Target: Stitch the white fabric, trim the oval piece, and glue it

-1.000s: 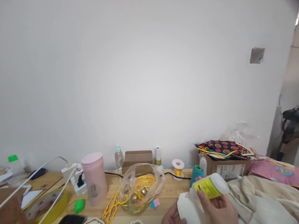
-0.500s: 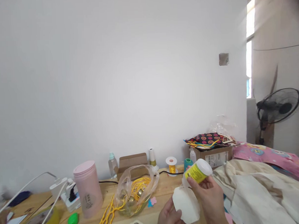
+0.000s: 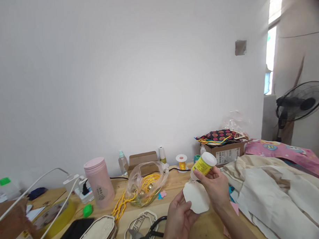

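Observation:
My left hand (image 3: 179, 211) grips a flat cream-white panel (image 3: 196, 197) with shaped edges, thumb on its face and fingers behind. Above it, my right hand (image 3: 215, 187) is closed around a glue bottle (image 3: 204, 163) with a yellow label. The bottle is tilted, its white base up to the right and its narrow end down at the panel's top edge. Whether the tip touches the panel I cannot tell. Black-handled scissors (image 3: 149, 235) lie left of my left hand, over a cut-out lattice frame (image 3: 142, 221). Further left is a stack of similar panels (image 3: 97, 233).
A clear bag of yellow cords and bells (image 3: 147, 186) lies mid-table. Behind stand a spool of yellow thread (image 3: 181, 162) and an open cardboard box (image 3: 142, 158). A pink tumbler (image 3: 100, 182), tape roll (image 3: 58, 217) and black phone (image 3: 74, 234) are left. Pale cloth (image 3: 277, 192) covers the right.
The view has tipped downward, bringing the scissors, lattice frame, phone and panel stack into sight. Both hands keep their hold on the panel and the tilted bottle.

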A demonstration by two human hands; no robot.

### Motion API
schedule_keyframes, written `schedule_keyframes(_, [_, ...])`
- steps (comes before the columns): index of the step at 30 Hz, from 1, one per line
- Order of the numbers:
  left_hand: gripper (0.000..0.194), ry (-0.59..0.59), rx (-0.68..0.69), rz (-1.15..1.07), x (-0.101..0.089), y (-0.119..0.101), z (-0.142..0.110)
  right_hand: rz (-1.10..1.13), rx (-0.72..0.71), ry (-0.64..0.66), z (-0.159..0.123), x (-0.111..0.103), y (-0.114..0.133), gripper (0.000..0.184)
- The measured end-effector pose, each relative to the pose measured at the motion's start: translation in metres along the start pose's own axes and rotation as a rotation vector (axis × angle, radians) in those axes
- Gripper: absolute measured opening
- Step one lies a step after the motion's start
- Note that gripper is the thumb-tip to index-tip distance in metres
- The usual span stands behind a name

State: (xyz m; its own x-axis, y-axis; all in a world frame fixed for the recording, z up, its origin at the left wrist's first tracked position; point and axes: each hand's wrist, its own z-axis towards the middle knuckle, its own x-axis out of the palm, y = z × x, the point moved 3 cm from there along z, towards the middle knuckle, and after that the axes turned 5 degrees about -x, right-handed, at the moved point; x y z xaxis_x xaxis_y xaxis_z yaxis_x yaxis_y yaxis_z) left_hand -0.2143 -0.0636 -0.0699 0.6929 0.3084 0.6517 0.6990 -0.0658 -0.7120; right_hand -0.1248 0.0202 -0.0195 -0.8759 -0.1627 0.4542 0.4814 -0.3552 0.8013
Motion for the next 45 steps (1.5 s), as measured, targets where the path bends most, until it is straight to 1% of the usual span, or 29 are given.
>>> schedule_keyframes(5, [0.052,-0.061,0.014,0.004,0.001,-0.003,-0.001,-0.042,-0.043,-0.002,-0.004,0.002,0.002,0.035])
schedule_keyframes(11, [0.040,-0.064,0.031,-0.004,0.003,-0.003,-0.003,-0.019,-0.032,0.031,-0.010,0.007,0.003,0.034])
schedule_keyframes(13, [0.038,-0.058,0.041,0.003,0.004,-0.003,-0.004,-0.021,-0.030,0.023,-0.011,0.008,0.004,0.034])
schedule_keyframes(19, [0.046,-0.045,0.046,0.003,0.005,-0.003,-0.005,-0.074,-0.060,0.002,-0.010,0.006,0.008,0.032])
schedule_keyframes(28, [0.042,-0.030,0.046,0.005,0.003,-0.003,-0.003,-0.070,-0.099,-0.034,-0.007,0.001,0.006,0.035])
schedule_keyframes(37, [0.045,-0.031,0.053,0.011,0.003,-0.004,-0.005,-0.052,-0.076,-0.026,-0.005,0.000,0.003,0.036])
schedule_keyframes(45, [0.045,-0.016,0.064,0.018,0.005,-0.005,-0.005,-0.068,-0.083,-0.032,-0.006,0.000,0.006,0.037])
